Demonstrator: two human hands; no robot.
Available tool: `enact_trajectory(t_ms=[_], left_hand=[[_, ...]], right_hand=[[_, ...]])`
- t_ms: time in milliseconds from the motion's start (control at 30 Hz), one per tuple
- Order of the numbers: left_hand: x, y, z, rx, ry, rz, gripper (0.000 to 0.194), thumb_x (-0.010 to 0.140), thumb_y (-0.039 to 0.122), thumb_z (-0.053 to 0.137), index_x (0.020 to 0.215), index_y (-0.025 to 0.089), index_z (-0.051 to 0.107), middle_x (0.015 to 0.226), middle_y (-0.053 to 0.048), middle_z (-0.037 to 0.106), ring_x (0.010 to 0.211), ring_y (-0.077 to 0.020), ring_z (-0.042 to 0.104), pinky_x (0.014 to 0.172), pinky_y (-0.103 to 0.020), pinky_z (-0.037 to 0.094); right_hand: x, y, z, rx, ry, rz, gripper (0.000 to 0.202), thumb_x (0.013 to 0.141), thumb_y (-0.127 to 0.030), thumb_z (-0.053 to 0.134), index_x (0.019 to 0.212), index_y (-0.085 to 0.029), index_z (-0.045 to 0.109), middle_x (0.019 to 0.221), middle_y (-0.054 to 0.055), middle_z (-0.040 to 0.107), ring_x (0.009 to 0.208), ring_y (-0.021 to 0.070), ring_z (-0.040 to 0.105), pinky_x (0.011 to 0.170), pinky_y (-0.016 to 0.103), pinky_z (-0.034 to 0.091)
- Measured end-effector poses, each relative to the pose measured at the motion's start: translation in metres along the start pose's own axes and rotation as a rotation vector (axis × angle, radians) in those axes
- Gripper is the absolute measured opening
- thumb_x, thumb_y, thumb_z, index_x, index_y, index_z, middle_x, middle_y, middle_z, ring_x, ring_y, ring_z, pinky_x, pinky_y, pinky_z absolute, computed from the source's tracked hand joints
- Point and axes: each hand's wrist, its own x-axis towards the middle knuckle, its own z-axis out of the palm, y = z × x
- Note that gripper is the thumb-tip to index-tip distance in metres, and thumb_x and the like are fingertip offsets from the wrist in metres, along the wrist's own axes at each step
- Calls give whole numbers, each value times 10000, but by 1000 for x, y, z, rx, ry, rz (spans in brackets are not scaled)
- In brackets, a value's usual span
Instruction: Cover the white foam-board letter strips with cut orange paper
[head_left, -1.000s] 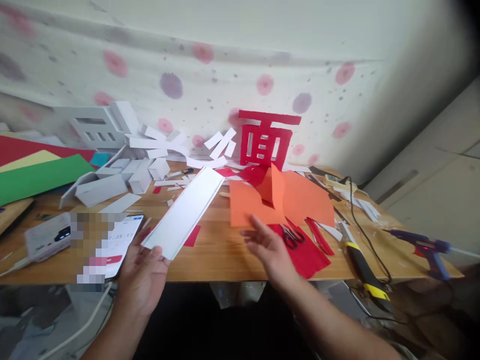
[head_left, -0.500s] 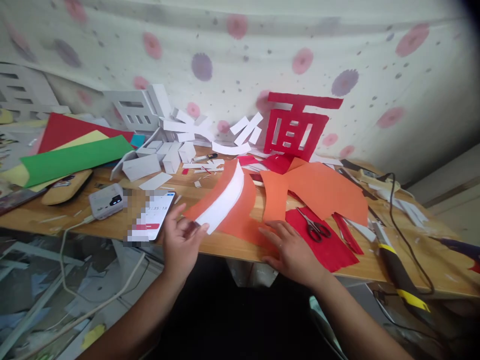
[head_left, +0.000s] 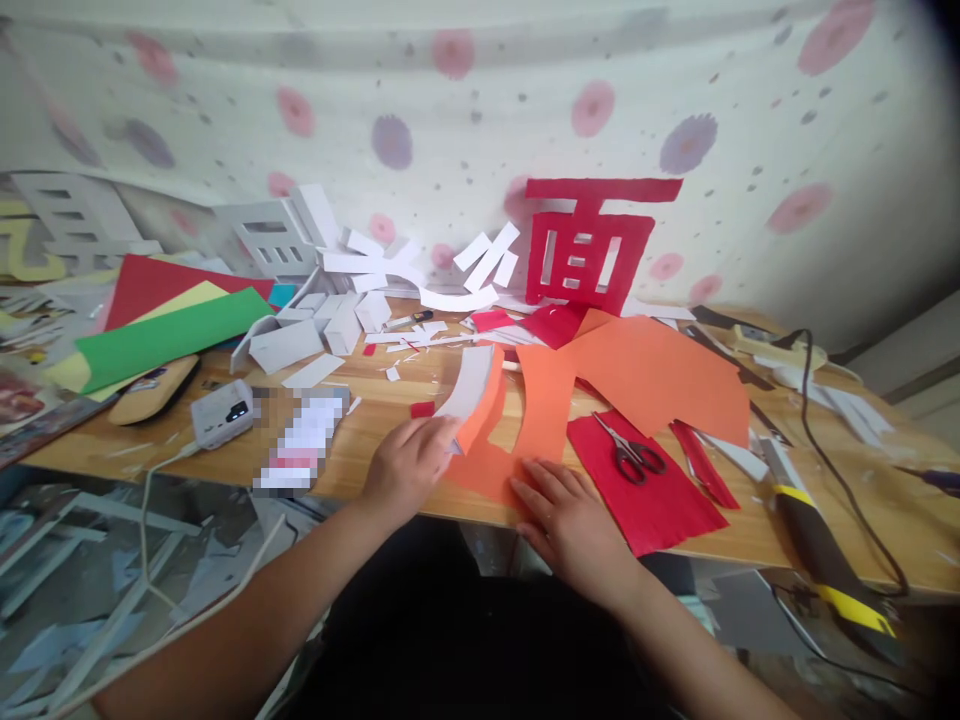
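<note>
My left hand [head_left: 412, 465] is closed on the near end of a curved white strip [head_left: 466, 380], which is tilted up off the table. Orange paper [head_left: 486, 405] runs along the strip's right side; whether it is stuck on I cannot tell. My right hand [head_left: 577, 515] lies with fingers spread on the near edge of an orange sheet [head_left: 541, 400] that has a curved cut-out. Just right of that hand, black-handled scissors [head_left: 637, 462] rest on a piece of red cloth-like material [head_left: 660, 515].
A red cut-out character [head_left: 585, 250] leans at the back. White boxes [head_left: 289, 345] and strips lie back left, beside green paper [head_left: 176, 340]. A phone [head_left: 304, 440] and white device [head_left: 223, 412] are left. A large black-and-yellow cutter [head_left: 814, 550] and cable [head_left: 855, 490] lie right.
My left hand has moved right and turned the white strip from lying face up to tilted on its side, with orange paper along it. My right hand remains on the orange sheet.
</note>
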Motion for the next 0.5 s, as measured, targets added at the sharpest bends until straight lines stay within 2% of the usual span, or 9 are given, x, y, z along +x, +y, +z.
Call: enact_trajectory(t_ms=[167,400,500], left_hand=[[4,11,-6,-14,-92,34,403,799,61,538,1184,165,593,1063,-80,712,887,-219,616,841,-364,510],[9,20,-14,-32,-240,-55,378,754,65,576,1109,177,646,1069,-65,689,938,-263,553,831,-415,472],[5,20,-14,-50,-263,-80,333,771,90,592,1087,177,652,1054,-73,678,943,-260,545,836,-407,474]], right_hand=[[-6,-2,1,30,-8,-18,493,876,-342,587,1356,-239,547,1451,110,476,1306,329,435,1066,522,360],[-11,-2,1,47,-24,-14,491,883,-342,572,1364,-255,531,1464,93,465,1316,327,421,1077,536,331],[-11,-1,1,50,-36,-11,485,885,-332,567,1364,-262,531,1464,94,465,1316,319,422,1076,532,324]])
